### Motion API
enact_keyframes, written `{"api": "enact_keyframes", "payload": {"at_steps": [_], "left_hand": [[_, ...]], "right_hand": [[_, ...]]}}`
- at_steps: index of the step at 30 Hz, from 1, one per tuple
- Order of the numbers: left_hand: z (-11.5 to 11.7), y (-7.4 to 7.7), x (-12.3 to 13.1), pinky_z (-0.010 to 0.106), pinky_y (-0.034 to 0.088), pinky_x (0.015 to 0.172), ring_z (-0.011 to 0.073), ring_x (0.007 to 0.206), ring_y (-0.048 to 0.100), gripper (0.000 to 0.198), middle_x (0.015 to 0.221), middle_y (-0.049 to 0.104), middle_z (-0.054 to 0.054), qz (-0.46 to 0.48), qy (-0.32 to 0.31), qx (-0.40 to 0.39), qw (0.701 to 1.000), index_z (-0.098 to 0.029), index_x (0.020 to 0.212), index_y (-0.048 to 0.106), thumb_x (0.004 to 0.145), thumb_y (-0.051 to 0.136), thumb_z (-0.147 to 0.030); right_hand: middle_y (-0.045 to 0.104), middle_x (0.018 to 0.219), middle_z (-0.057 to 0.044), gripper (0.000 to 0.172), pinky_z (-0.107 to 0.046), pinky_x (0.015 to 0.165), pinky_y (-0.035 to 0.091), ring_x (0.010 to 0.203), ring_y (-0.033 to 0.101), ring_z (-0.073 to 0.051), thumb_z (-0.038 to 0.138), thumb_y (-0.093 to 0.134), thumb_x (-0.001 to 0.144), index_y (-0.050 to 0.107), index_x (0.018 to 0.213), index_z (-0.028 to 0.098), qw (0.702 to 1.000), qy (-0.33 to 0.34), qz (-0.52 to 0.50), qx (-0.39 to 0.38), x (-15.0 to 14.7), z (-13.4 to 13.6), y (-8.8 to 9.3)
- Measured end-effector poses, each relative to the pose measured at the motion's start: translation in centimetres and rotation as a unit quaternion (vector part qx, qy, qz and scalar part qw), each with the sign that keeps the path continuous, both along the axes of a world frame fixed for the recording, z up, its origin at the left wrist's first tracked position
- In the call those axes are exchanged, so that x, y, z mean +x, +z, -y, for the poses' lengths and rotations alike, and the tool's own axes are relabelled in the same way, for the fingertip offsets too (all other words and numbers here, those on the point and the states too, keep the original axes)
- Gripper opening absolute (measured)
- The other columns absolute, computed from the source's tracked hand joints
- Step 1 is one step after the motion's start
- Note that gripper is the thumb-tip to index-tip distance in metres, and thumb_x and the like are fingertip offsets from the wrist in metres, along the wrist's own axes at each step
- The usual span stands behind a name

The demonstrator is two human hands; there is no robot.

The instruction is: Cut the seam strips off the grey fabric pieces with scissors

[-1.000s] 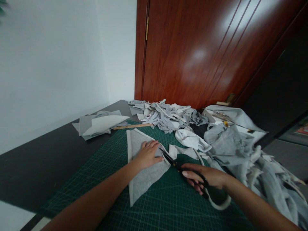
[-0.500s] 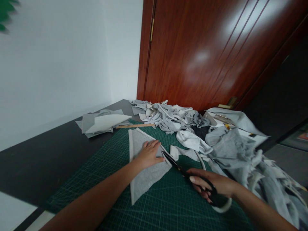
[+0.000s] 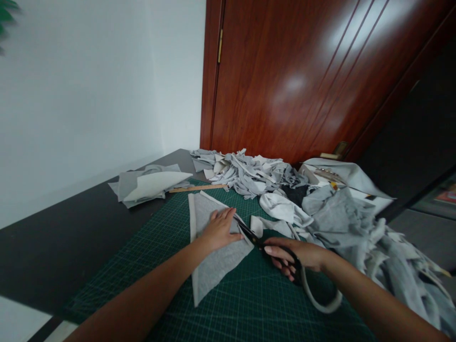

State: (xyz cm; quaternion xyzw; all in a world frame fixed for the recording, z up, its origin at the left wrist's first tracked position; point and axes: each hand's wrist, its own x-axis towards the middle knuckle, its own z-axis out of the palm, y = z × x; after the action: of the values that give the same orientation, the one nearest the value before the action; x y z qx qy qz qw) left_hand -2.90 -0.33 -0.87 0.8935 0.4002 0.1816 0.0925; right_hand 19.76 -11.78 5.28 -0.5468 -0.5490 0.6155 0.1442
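Observation:
A grey piece of fabric [image 3: 217, 268] with pale edge bands lies on the green cutting mat [image 3: 249, 304]. My left hand [image 3: 221, 231] rests on it, fingers spread and palm down. Black scissors [image 3: 251, 235] are gripped by the handles in my right hand [image 3: 290, 259]. Their blades reach over the fabric's right edge, close to my left fingers; how far they are parted is hard to tell. A light strip [image 3: 322, 306] loops below my right hand and wrist.
A pile of grey scraps [image 3: 249, 173] lies at the mat's back edge, beside a wooden ruler [image 3: 197, 188]. Flat fabric pieces [image 3: 147, 185] sit on the dark table [image 3: 71, 228]. More cloth [image 3: 342, 218] and a white box [image 3: 317, 176] are on the right.
My right hand has moved left and slightly up, pushing the scissors further along the fabric's right edge. The light strip's loop shows more fully. My left hand stays on the fabric.

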Motion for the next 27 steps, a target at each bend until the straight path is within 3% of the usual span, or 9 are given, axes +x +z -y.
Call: {"api": "enact_keyframes", "payload": {"at_steps": [5, 12, 15, 20, 23, 27], "left_hand": [[0.2, 0.2, 0.1, 0.050, 0.016, 0.114, 0.0304, 0.140, 0.031, 0.082, 0.150, 0.037, 0.019, 0.001, 0.004, -0.005, 1.000, -0.014, 0.146, 0.025, 0.082, 0.060, -0.052], [0.2, 0.2, 0.0, 0.051, 0.017, 0.114, 0.0303, 0.141, 0.029, 0.080, 0.151, 0.035, 0.019, 0.002, 0.006, -0.010, 1.000, -0.016, 0.146, 0.024, 0.082, 0.061, -0.048], [1.5, 0.2, 0.4, 0.054, 0.016, 0.115, 0.0316, 0.142, 0.027, 0.080, 0.151, 0.035, 0.019, 0.006, 0.014, -0.028, 0.999, -0.016, 0.146, 0.024, 0.082, 0.060, -0.048], [4.8, -0.2, 1.6, 0.056, 0.014, 0.116, 0.0326, 0.144, 0.022, 0.078, 0.152, 0.032, 0.019, 0.041, 0.017, -0.064, 0.997, -0.015, 0.143, 0.025, 0.083, 0.060, -0.048], [5.2, -0.1, 1.4, 0.048, 0.028, 0.113, 0.0283, 0.136, 0.035, 0.055, 0.141, 0.045, 0.014, 0.076, 0.018, -0.060, 0.995, -0.019, 0.131, 0.039, 0.085, 0.059, -0.040], [2.9, 0.7, -0.1, 0.034, 0.043, 0.098, 0.0205, 0.112, 0.052, 0.019, 0.114, 0.056, 0.007, 0.067, 0.029, -0.026, 0.997, -0.021, 0.103, 0.053, 0.085, 0.053, -0.017]], "right_hand": [[0.050, 0.065, 0.008, 0.058, -0.016, 0.038, 0.040, 0.045, 0.049, -0.005, 0.073, 0.060, 0.073, 0.048, 0.092, 0.019, 1.000, 0.011, 0.010, 0.009, -0.5, -0.5, 0.1], [0.044, 0.064, 0.009, 0.058, -0.016, 0.037, 0.034, 0.043, 0.041, -0.004, 0.069, 0.065, 0.072, 0.050, 0.101, 0.021, 0.999, -0.040, -0.003, 0.017, -0.1, 0.9, -0.4], [0.045, 0.065, 0.008, 0.067, -0.017, 0.039, 0.035, 0.046, 0.041, -0.005, 0.073, 0.064, 0.069, 0.050, 0.109, 0.021, 0.998, -0.056, -0.008, 0.003, 1.4, 2.6, -0.6], [0.048, 0.066, 0.006, 0.078, -0.018, 0.044, 0.039, 0.049, 0.047, -0.007, 0.078, 0.061, 0.068, 0.049, 0.119, 0.020, 0.999, -0.019, 0.029, -0.008, 3.6, 5.2, 0.1], [0.049, 0.067, 0.006, 0.079, -0.017, 0.044, 0.038, 0.048, 0.048, -0.006, 0.080, 0.059, 0.067, 0.049, 0.119, 0.021, 0.999, -0.001, 0.034, -0.022, 3.7, 5.8, 0.8], [0.049, 0.067, 0.006, 0.079, -0.017, 0.045, 0.038, 0.049, 0.048, -0.006, 0.079, 0.059, 0.068, 0.049, 0.121, 0.021, 0.999, 0.011, 0.040, -0.018, 3.3, 5.7, 0.9]]}}
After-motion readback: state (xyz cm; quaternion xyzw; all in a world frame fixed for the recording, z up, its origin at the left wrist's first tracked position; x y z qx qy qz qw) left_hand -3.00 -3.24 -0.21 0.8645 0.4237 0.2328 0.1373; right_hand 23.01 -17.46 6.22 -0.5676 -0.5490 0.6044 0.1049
